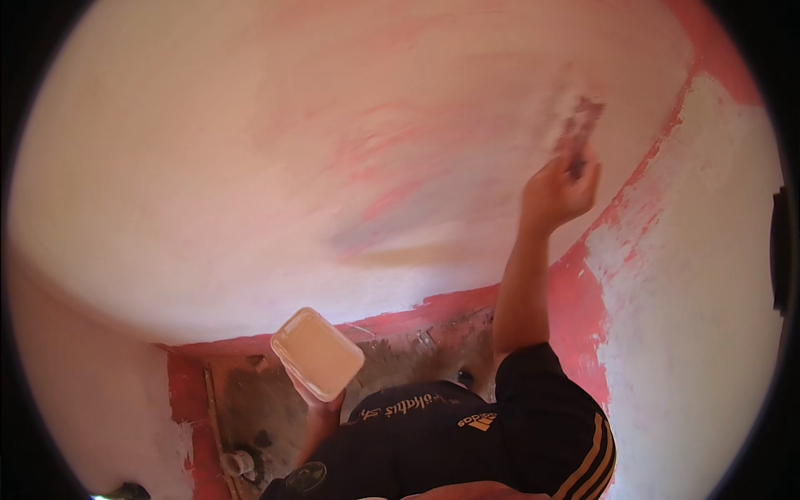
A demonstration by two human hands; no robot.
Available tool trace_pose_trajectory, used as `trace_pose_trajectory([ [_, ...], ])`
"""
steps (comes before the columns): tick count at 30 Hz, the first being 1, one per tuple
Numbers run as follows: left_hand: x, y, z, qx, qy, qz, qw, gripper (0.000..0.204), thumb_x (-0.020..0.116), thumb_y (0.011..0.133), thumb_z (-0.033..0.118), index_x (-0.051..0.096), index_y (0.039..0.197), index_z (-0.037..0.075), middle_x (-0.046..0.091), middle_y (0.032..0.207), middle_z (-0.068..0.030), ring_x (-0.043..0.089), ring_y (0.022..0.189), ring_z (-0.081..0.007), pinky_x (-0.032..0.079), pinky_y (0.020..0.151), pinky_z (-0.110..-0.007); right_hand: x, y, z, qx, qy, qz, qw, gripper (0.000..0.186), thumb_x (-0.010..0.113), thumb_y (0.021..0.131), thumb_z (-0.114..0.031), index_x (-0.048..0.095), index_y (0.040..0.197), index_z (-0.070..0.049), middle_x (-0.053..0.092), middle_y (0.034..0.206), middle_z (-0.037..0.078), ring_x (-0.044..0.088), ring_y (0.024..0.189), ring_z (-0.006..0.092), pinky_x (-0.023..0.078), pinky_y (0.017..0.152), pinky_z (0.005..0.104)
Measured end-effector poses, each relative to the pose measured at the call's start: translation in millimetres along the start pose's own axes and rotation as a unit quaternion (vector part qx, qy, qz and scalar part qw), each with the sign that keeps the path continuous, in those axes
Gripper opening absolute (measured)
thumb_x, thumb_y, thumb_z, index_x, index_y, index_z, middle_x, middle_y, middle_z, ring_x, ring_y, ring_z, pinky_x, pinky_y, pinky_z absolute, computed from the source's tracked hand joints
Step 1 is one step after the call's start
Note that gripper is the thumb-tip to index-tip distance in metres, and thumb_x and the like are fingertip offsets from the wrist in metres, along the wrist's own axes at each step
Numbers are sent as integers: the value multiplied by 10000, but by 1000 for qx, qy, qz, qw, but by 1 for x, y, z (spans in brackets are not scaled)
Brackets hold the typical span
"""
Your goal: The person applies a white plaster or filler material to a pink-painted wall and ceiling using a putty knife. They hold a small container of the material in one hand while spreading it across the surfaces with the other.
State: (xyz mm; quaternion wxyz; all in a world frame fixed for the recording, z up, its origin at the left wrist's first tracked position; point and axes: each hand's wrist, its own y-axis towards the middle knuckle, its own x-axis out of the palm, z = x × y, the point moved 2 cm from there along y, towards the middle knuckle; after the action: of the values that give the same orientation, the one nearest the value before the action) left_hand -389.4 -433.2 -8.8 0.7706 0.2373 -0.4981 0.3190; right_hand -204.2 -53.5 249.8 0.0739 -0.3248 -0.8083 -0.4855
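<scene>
Scraper (581, 132) juts upward from the right fingers (591, 177).

From here I count one right hand (562, 192) and one left hand (325, 403), two in all, one pale rectangular container (321, 354), one blurred dark tool (586, 121), one dark shirt (442, 450) with three yellow sleeve stripes (597, 429), three pale walls (208, 167) and one floor (250, 408).

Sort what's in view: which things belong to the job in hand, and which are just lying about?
In use:
blurred hand tool, in the right hand, at the patchy wall
pale rectangular tub, held in the left hand

Apparently lying about:
thin pole at the left
whitish item on the floor, kind unclear
small dark round item, also unclear
</scene>
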Motion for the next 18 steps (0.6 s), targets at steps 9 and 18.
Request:
trace_pose_trajectory([
  [9, -92, 12, 174, 36, -7, 17, 999, 575, 435, 1000, 591, 495, 1400, 181, 595, 1304, -12, 575, 1198, -225, 469, 1024, -452, 75, -311, -238, -220, 121, -254, 934, 144, 690, 805, 43, 693, 944, 6, 633, 866, 132, 613, 729, 280, 510, 609, 356],
  [18, -138, 10, 157, -17, 8, 1, 1000, 586, 429, 999, 599, 494, 1399, 176, 590, 1301, -13, 565, 1203, -221, 464, 1024, -443, -54, -276, -135, 189, 48, -384, 902, 23, 600, 924, -31, 595, 935, -11, 612, 873, 112, 608, 764, 176, 493, 665, 333],
])
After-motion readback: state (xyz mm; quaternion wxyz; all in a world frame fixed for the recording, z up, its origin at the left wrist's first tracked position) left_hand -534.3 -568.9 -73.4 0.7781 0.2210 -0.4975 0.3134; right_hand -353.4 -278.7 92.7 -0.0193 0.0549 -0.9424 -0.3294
